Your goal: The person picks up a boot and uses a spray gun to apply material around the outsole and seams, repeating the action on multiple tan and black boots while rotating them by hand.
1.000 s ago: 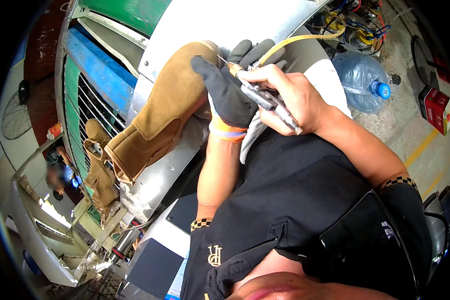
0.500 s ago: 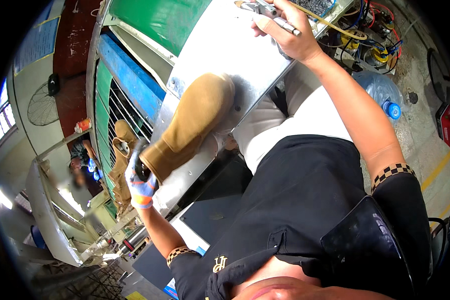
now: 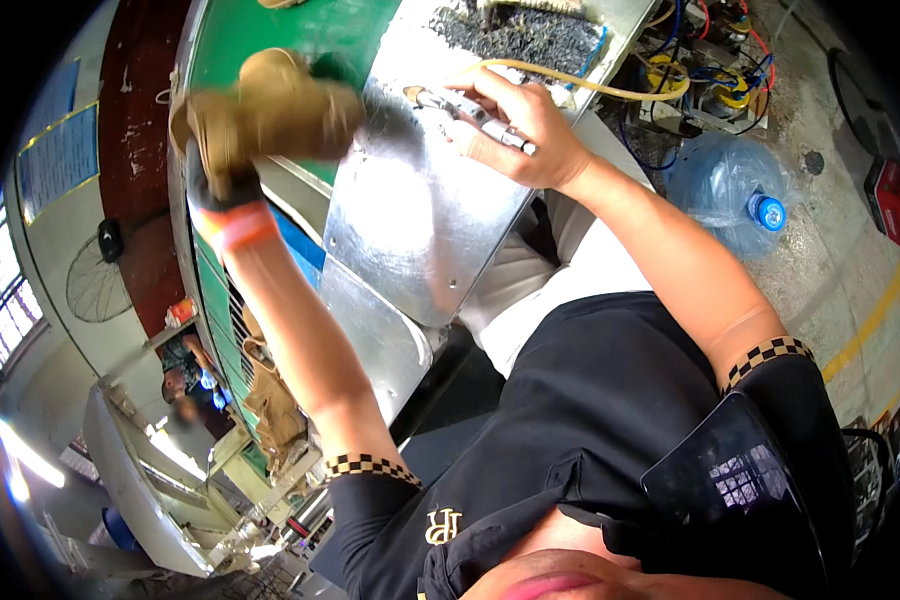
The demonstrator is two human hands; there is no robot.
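Note:
A tan ankle boot (image 3: 310,115), smeared by motion, is up over the green surface at the far left. My left hand (image 3: 215,190), in a glove with a dark palm and an orange cuff, is closed on it; the boot partly covers the fingers. Another tan shape beside the held boot is too blurred to separate with certainty. My right hand (image 3: 530,130) is bare and wrapped round a small silver spray gun (image 3: 485,120), held above the metal tabletop (image 3: 385,215). Behind that hand runs a yellow hose (image 3: 620,90).
Dark, crusted residue (image 3: 515,40) covers the far end of the metal table. To the right are a clear plastic bottle with a blue cap (image 3: 767,212) and a tangle of wires and yellow fittings (image 3: 725,90). More tan boots (image 3: 275,400) sit on a rack at left; another person (image 3: 185,370) is beyond.
My left hand has carried the boot from the metal table's near left side up and away, over the green surface. My right hand with the spray gun has come slightly nearer and left.

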